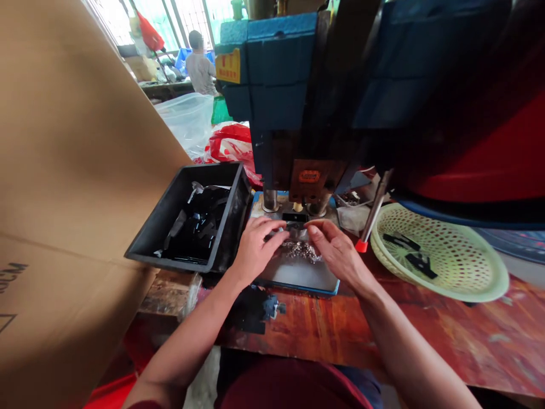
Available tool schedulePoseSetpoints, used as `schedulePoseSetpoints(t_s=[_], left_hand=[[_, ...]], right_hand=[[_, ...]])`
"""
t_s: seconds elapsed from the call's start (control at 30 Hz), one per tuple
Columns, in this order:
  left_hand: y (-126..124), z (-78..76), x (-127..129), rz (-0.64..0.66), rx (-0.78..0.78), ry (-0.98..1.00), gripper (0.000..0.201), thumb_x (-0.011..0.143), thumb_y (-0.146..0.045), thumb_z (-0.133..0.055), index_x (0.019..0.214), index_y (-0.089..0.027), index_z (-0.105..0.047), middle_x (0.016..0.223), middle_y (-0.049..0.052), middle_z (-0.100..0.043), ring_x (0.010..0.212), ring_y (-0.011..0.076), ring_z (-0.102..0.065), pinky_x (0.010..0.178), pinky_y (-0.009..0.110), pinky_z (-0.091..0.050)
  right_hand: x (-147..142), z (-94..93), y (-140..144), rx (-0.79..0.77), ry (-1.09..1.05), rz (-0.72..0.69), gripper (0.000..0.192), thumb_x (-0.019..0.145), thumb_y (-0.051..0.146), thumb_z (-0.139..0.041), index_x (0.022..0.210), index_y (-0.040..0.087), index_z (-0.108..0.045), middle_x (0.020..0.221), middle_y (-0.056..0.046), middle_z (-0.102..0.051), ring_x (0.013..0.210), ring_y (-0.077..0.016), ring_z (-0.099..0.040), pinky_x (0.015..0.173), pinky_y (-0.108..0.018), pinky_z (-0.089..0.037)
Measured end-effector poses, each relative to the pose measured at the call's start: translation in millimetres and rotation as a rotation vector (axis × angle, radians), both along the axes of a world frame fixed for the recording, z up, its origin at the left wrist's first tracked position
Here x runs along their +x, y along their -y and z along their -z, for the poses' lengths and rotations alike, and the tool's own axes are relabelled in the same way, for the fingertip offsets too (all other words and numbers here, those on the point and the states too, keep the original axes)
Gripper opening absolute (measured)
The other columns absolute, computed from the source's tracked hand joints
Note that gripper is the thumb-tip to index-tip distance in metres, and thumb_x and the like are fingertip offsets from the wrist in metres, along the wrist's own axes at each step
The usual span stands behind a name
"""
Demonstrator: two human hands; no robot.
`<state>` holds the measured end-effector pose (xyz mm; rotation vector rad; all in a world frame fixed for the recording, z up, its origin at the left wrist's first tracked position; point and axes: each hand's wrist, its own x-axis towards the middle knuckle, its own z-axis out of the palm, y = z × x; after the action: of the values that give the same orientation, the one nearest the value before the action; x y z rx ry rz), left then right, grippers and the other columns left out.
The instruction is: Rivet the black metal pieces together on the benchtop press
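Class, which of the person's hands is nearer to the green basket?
Right. The right hand is at the press bed, just left of the green basket; the left hand lies farther left, beside the black bin.

1. Left hand [255,247]: bare, no glove, ring or watch seen.
2. Right hand [338,250]: bare, likewise without glove or jewellery.
3. Both forearms uncovered up to the near edge of view; no cuffs seen.
4. Dark red garment [293,386] over torso or lap, near centre.
5. Strip of blue fabric [361,383] at its right side.
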<state>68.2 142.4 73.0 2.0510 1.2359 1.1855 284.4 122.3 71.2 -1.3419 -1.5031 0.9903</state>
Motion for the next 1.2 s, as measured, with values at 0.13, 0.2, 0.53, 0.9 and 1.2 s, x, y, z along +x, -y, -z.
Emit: schedulePoseSetpoints(t_s=[0.13, 0.2, 0.53, 0.9, 1.2], left_hand=[[-24.9, 3.1, 4.9, -0.062, 0.039, -0.077, 0.017, 0.094, -0.021, -0.074, 0.110, -0.027, -0.081, 0.103, 0.005, -0.076, 0.103, 0.0261, -0.061, 0.097, 0.042, -0.049], [-33.0, 4.4, 5.2, -0.049, 0.034, -0.106, 0.018, 0.095, -0.022, -0.073, 0.111, -0.027, -0.081, 0.105, 0.005, -0.077, 0.104, 0.0263, -0.060, 0.097, 0.042, -0.048], [-48.5, 2.5, 3.4, 0.045, -0.033, -0.122, 0.020, 0.095, -0.024, -0.071, 0.112, -0.026, -0.081, 0.103, 0.005, -0.075, 0.104, 0.0255, -0.063, 0.100, 0.044, -0.047], [-44.1, -0.3, 6.5, 0.054, 0.073, -0.214, 0.023, 0.101, -0.025, -0.065, 0.118, -0.027, -0.080, 0.115, 0.008, -0.071, 0.112, 0.0264, -0.061, 0.103, 0.044, -0.047], [-46.3, 0.0, 8.6, 0.092, 0.159, -0.348, 0.026, 0.105, -0.024, -0.058, 0.116, -0.028, -0.081, 0.113, 0.007, -0.070, 0.108, 0.0272, -0.056, 0.100, 0.044, -0.045]], right_hand=[[7.4, 8.1, 4.0, 0.025, 0.000, 0.066, 0.047, 0.097, 0.067, -0.058, 0.104, 0.022, -0.069, 0.075, 0.001, -0.059, 0.066, -0.0145, -0.048, 0.061, -0.029, -0.040], [11.8, 10.6, 6.3, 0.010, 0.003, 0.051, 0.045, 0.096, 0.066, -0.059, 0.103, 0.022, -0.070, 0.076, 0.001, -0.061, 0.066, -0.0148, -0.049, 0.062, -0.029, -0.041], [15.9, 17.5, 11.5, -0.013, 0.092, 0.044, 0.043, 0.097, 0.063, -0.058, 0.098, 0.022, -0.071, 0.083, -0.003, -0.068, 0.075, -0.0181, -0.057, 0.067, -0.032, -0.045], [22.8, 17.4, 15.0, 0.036, 0.100, 0.112, 0.043, 0.097, 0.063, -0.059, 0.100, 0.022, -0.073, 0.082, -0.004, -0.070, 0.075, -0.0193, -0.061, 0.068, -0.032, -0.047], [36.1, 16.2, 17.2, 0.025, 0.093, 0.179, 0.045, 0.096, 0.064, -0.062, 0.104, 0.021, -0.073, 0.084, -0.004, -0.070, 0.074, -0.0182, -0.059, 0.063, -0.032, -0.045]])
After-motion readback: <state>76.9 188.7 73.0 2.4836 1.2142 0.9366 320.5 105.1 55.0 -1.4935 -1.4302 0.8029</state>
